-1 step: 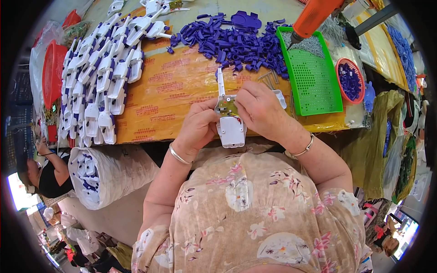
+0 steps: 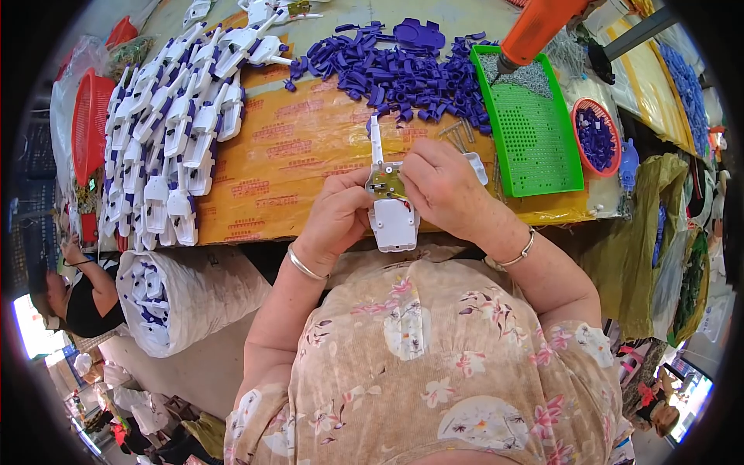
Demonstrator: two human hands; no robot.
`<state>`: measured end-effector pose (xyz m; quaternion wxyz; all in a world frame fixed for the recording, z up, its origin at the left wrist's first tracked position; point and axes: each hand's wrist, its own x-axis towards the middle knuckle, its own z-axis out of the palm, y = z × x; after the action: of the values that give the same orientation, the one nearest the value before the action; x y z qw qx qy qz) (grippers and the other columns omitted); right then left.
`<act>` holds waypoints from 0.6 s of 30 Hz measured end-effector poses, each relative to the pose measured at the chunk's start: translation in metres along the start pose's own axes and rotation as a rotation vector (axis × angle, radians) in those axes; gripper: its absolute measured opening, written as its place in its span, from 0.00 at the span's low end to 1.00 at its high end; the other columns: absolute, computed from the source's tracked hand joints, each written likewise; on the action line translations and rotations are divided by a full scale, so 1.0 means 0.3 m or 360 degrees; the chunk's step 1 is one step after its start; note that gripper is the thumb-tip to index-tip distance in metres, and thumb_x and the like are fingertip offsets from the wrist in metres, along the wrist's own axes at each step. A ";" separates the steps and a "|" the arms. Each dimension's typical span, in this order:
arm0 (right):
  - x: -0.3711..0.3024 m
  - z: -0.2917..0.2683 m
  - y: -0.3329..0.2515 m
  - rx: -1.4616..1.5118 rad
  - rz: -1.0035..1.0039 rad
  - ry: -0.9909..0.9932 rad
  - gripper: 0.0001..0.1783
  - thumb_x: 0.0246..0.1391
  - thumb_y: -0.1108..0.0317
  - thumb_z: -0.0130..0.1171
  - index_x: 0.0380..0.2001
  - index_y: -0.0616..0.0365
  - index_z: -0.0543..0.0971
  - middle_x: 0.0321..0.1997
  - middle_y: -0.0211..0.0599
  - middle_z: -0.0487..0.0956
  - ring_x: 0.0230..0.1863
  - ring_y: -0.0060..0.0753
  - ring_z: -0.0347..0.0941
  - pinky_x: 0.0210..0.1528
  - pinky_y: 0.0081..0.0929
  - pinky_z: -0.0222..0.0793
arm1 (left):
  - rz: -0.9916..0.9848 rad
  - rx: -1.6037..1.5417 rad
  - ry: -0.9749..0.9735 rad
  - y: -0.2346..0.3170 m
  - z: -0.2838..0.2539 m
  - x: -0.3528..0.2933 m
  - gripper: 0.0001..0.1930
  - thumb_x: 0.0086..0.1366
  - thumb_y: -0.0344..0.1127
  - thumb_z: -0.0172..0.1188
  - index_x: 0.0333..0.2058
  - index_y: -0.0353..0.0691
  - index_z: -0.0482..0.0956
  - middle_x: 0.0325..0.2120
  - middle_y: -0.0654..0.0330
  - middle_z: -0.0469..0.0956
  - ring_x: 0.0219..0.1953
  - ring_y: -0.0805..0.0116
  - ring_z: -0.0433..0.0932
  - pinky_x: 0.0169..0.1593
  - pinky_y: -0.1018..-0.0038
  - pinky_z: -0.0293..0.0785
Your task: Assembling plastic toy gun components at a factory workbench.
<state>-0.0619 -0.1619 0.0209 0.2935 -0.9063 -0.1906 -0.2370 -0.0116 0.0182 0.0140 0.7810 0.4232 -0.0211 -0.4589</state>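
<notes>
A white plastic housing (image 2: 397, 225) with a long thin neck lies open at the table's near edge, close to my body. Across its middle sits a greenish circuit board (image 2: 381, 184), with a bit of red wire at its lower right. My left hand (image 2: 341, 213) is closed on the housing's left side, thumb and fingertips beside the board. Over the right side of the board, my right hand (image 2: 446, 190) has its fingers pinched together; whatever is between the fingertips is hidden. A small white shell part (image 2: 477, 168) lies just beyond my right hand.
Many white-and-purple assembled housings (image 2: 178, 132) are piled at left. Purple plastic parts (image 2: 411, 74) heap at the back. Right stand a green tray (image 2: 542, 182) of screws, an orange power screwdriver (image 2: 535, 35) hanging above, and a red basket (image 2: 614, 159). A white sack (image 2: 209, 294) stands lower left.
</notes>
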 end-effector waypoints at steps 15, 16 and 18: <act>0.029 -0.114 0.043 -0.0009 0.0114 0.0607 0.16 0.42 0.72 0.65 0.35 0.62 0.72 0.35 0.39 0.73 0.35 0.38 0.69 0.37 0.27 0.66 | 0.0172 0.0158 0.0112 -0.026 0.014 0.028 0.14 0.61 0.26 0.51 0.46 0.30 0.72 0.34 0.57 0.78 0.30 0.73 0.79 0.35 0.76 0.77; 0.036 -0.174 0.044 -0.0099 0.0224 0.0915 0.19 0.43 0.71 0.67 0.39 0.63 0.72 0.38 0.38 0.73 0.37 0.34 0.69 0.37 0.24 0.65 | 0.0197 0.0216 0.0153 -0.022 0.010 0.019 0.14 0.60 0.27 0.51 0.45 0.30 0.73 0.33 0.57 0.79 0.29 0.73 0.79 0.34 0.76 0.77; 0.058 -0.283 0.130 -0.0206 0.0110 0.1563 0.23 0.46 0.68 0.67 0.44 0.65 0.70 0.42 0.37 0.72 0.41 0.30 0.68 0.37 0.22 0.64 | 0.0221 0.0277 0.0190 -0.017 0.000 0.014 0.14 0.60 0.27 0.51 0.44 0.30 0.73 0.32 0.57 0.79 0.29 0.73 0.79 0.33 0.77 0.77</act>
<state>-0.0557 -0.2407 0.0738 0.2993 -0.7097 0.0154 -0.6376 -0.0126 0.0140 0.0090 0.7711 0.5134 -0.0436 -0.3741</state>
